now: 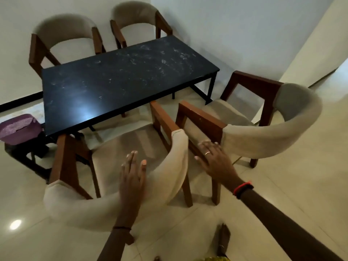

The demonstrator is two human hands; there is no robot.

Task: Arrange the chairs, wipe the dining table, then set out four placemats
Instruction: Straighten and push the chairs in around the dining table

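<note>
A black dining table (120, 80) with dusty smears stands in the middle. Two beige-backed wooden chairs (64, 32) (135, 14) sit at its far side against the wall. A near chair (105, 204) faces the table's front edge; my left hand (132, 178) hovers over its curved backrest, fingers spread, holding nothing. A second near chair (273, 132) stands angled at the right, away from the table. My right hand (214, 157) reaches to its wooden armrest (203, 119), fingers apart and touching the backrest's end. No placemats or cloth are visible.
A purple basket (18, 127) rests on a dark stool (28, 155) left of the table. Glossy tiled floor (282, 185) spreads to the right toward a doorway (329, 76). A foot (223, 238) shows at the bottom edge.
</note>
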